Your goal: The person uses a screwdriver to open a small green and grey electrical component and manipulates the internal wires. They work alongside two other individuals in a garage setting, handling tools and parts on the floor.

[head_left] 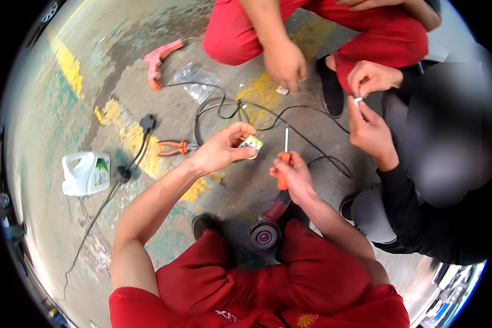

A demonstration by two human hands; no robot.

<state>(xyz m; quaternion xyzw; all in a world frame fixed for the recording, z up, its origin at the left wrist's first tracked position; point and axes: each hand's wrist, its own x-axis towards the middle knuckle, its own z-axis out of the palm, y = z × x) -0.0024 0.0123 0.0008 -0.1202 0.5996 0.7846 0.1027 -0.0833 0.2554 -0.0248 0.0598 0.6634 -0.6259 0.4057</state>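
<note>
My left hand (pixel 224 146) pinches a small white part with a green label (pixel 251 143) between thumb and fingers. My right hand (pixel 293 176) grips a screwdriver with an orange handle (pixel 282 174); its metal shaft points up, the tip close to the right of the small part. Below my hands, between my knees, an angle grinder (pixel 268 227) lies on the concrete floor. Black cables (pixel 290 128) loop on the floor just beyond my hands.
Orange-handled pliers (pixel 174 147), a black plug (pixel 147 123), a white plastic jug (pixel 86 174), a pink tool (pixel 157 60) and a clear bag (pixel 198 81) lie on the floor. A person in red crouches opposite, hand (pixel 284 64) lowered. A person in black on the right holds a small white piece (pixel 359 100).
</note>
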